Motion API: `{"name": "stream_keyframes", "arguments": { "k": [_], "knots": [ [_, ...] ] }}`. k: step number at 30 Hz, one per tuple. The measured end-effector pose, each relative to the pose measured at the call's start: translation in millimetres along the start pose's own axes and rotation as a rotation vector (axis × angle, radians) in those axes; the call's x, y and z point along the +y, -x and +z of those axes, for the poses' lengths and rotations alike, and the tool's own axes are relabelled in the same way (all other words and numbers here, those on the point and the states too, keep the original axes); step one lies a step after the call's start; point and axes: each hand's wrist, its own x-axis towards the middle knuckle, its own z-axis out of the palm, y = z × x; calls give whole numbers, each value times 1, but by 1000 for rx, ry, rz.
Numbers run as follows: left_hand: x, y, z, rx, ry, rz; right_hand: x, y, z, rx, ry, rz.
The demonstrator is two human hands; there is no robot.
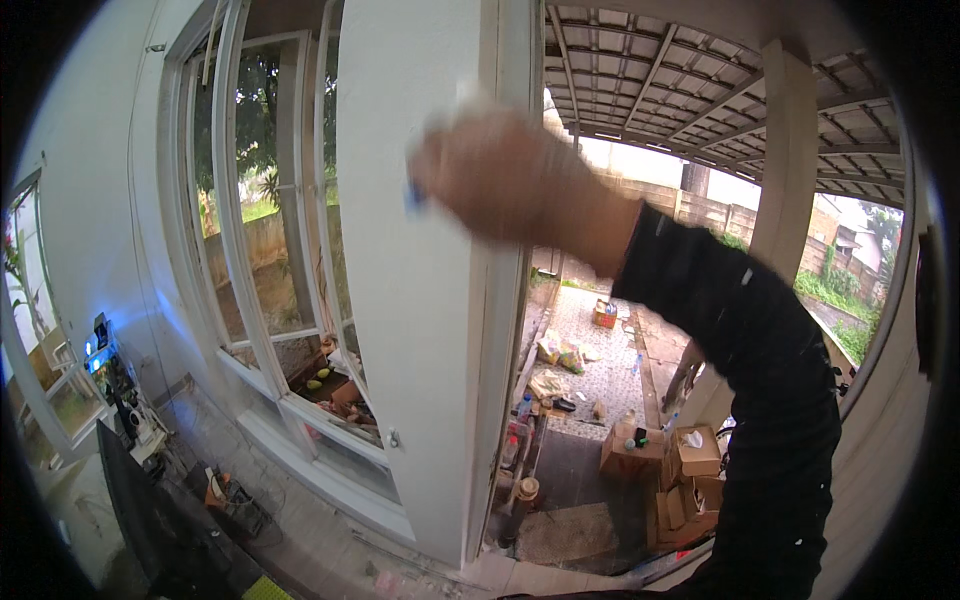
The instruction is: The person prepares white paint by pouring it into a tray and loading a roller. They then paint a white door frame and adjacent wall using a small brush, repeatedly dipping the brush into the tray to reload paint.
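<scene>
My right hand (495, 176), in a black sleeve with small white flecks, is raised in front of the white wall section (420, 322) between the window and the doorway. Motion blurs it. Its fingers are curled around a small object with a blue end (414, 198), which pokes out below them. A pale smear shows above the knuckles, too blurred to name. Whether the object touches the wall cannot be told. Close behind the wrist runs the door frame (504, 360). My left hand is out of view.
Left of the wall is a white-framed window (225, 225). A dark flat panel (142, 510) stands at lower left near blue lights (97, 356). Through the doorway are cardboard boxes (694, 450), a doormat (568, 534), bottles and bags on tiles, and another person's arm (684, 375).
</scene>
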Motion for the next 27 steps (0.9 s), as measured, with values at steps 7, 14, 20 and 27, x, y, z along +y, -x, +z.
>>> {"name": "stream_keyframes", "arguments": {
  "k": [7,14,20,27],
  "knots": [
    [45,17,-23,82,118,49,-173,131,5,-500,-956,-75],
    [-1,22,1,220,76,52,20,37,-12,-173,-281,224],
    [35,-3,-27,80,57,43,-2,3,-5,70,39,9],
    [64,5,-8,58,49,151,-235,135,17,-450,-1115,-26]
  ]
}}
